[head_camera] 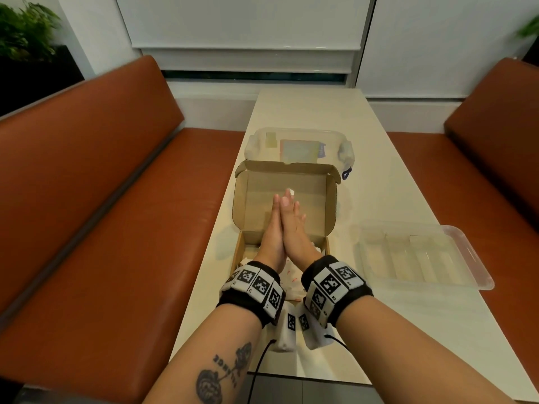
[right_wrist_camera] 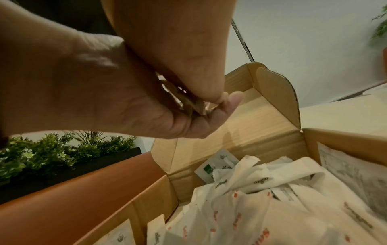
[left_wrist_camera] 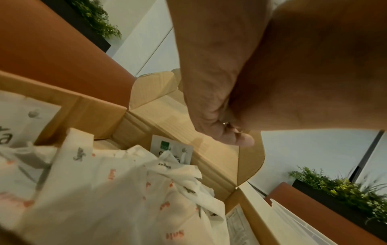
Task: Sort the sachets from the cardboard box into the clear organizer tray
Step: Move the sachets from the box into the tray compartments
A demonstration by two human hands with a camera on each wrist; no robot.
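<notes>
My left hand (head_camera: 271,231) and right hand (head_camera: 293,228) are pressed flat together, palm to palm, with the fingers straight and pointing away from me. They hover over the open cardboard box (head_camera: 253,199), whose lid stands up behind them. Neither hand holds anything. White paper sachets (left_wrist_camera: 117,190) with orange and grey print lie heaped in the box's bottom, also seen as sachets (right_wrist_camera: 261,207) in the right wrist view. The clear organizer tray (head_camera: 420,255), split into several long compartments, lies on the table to the right of the box.
A clear lidded container (head_camera: 297,144) stands behind the box. The narrow pale table (head_camera: 315,112) runs between two orange bench seats (head_camera: 116,199). Green plants (head_camera: 26,30) stand at the back left. The tray's right corner overhangs the table edge.
</notes>
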